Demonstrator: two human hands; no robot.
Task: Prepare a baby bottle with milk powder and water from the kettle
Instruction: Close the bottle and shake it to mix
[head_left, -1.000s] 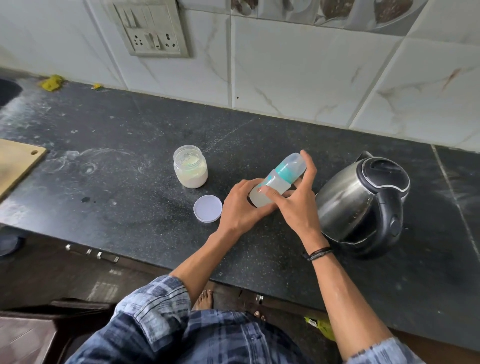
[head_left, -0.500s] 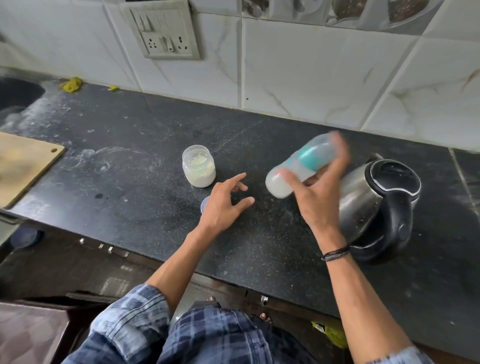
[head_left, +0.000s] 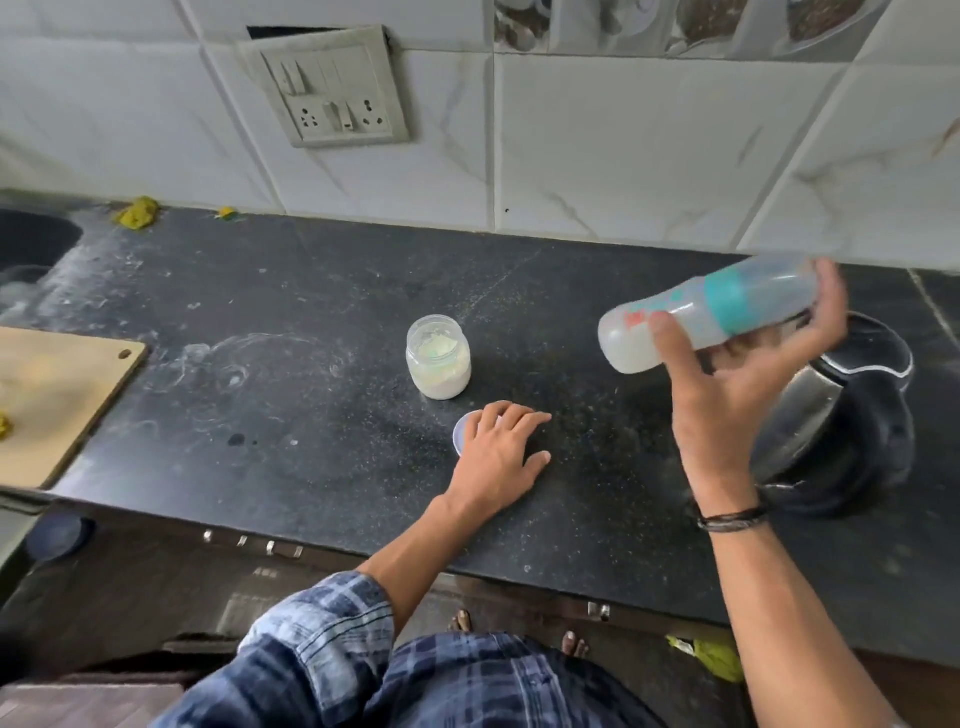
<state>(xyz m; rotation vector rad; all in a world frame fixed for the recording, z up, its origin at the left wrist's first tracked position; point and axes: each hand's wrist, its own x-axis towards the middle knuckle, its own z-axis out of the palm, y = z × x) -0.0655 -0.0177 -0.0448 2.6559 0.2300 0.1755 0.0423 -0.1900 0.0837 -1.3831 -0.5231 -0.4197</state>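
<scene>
The baby bottle (head_left: 706, 312) is up in the air at the right of the scene, lying almost on its side above the counter (head_left: 311, 415). Its base points left and its capped end points right and away. It has a teal ring and a clear cap, and cloudy white liquid shows inside. The right hand (head_left: 737, 395) grips it, with the thumb across the near side of the body and the fingers curled round the far side near the cap. A dark band (head_left: 732, 517) sits on that wrist.

With powder and water apparently already in and the top on, the step in hand looks like shaking to mix. The next move calls for a firm hold and a tight ring so nothing leaks, then standing the bottle upright.

The left hand (head_left: 498, 457) lies flat on the counter with its fingers straight, holding nothing. It partly covers a white lid (head_left: 464, 434). Just beyond it stands the open jar of milk powder (head_left: 439, 358). The steel kettle (head_left: 841, 415) sits at the right, below and behind the raised bottle. A wooden board (head_left: 57, 395) lies at the left edge, and a switch panel (head_left: 332, 88) is on the tiled wall.

The bottle carries red and teal printing, but it is too blurred to read. No brand can be read on the kettle or the jar.
</scene>
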